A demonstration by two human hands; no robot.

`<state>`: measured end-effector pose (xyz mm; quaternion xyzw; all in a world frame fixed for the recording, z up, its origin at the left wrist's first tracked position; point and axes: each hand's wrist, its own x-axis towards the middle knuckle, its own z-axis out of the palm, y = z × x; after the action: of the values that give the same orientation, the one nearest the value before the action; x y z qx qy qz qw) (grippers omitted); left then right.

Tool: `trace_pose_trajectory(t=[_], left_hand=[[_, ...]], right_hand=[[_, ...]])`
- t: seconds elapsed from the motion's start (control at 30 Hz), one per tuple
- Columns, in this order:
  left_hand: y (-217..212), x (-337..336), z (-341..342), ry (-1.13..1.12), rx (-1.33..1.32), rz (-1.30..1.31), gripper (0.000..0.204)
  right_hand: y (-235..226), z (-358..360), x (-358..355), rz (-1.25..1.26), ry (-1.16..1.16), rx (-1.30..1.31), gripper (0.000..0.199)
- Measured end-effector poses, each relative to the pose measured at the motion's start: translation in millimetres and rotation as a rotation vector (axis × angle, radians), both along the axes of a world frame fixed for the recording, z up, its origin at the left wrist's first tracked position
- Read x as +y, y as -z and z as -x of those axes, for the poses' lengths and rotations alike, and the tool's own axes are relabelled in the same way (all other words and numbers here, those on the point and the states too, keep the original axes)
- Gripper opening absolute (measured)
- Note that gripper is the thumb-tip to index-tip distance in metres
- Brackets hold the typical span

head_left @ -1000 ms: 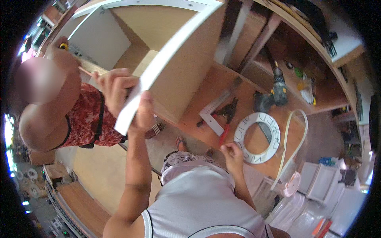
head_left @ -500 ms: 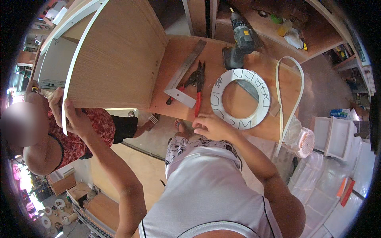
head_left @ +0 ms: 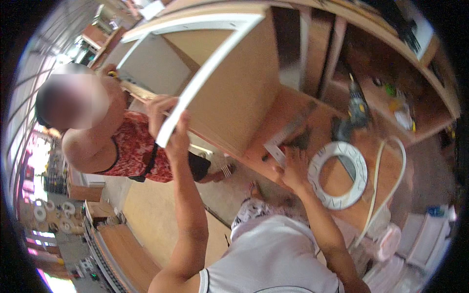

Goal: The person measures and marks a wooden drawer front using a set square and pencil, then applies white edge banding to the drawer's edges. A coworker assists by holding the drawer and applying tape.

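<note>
My left hand [head_left: 172, 129] is closed around the lower end of a white edging strip [head_left: 207, 73], which runs up along the front edge of a wooden cabinet box [head_left: 239, 93]. Fingers stretched, my right hand [head_left: 294, 170] lies over the hand tools on the brown board, hiding most of the red-handled pliers. A metal try square [head_left: 275, 150] lies beside it, its blade angled away. Just right of that hand is a white ring-shaped roll [head_left: 316, 171] with dark handwriting. Motion blur softens my right fingers.
A cordless drill [head_left: 359, 107] stands at the far right of the board [head_left: 337, 183]. A loose white strip [head_left: 402, 158] loops over the right edge. At left, another person in a red patterned top [head_left: 134, 146] stands beside the cabinet. Open shelving [head_left: 430, 129] holds small items.
The whole view has swung, so the scene sits farther right and lower. My right hand has moved from the pliers' handle ends farther over the tools. My left hand still holds the strip.
</note>
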<state>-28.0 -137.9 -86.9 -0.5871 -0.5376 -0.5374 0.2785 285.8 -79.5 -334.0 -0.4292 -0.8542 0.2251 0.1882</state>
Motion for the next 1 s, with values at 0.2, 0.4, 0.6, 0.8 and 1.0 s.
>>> trace_pose_trajectory(t=[0.2, 0.4, 0.6, 0.8, 1.0], left_hand=[[-7, -7, 20, 0.096, 0.041, 0.074, 0.055], [-2, -7, 43, 0.138, 0.174, 0.14, 0.077], [3, -4, 40, 0.122, 0.191, 0.152, 0.082], [-10, -11, 32, 0.163, 0.136, 0.222, 0.062], [-41, -38, 43, 0.135, 0.024, 0.436, 0.037]], right_hand=[[5, 21, 14, 0.223, -0.002, -0.017, 0.076], [-17, 11, -4, -0.207, 0.043, 0.143, 0.055], [-132, -23, -71, -0.023, 0.53, 0.51, 0.042], [-189, -57, -87, -0.282, 0.28, 0.891, 0.041], [-210, -74, -20, -0.586, -0.068, 0.616, 0.035]])
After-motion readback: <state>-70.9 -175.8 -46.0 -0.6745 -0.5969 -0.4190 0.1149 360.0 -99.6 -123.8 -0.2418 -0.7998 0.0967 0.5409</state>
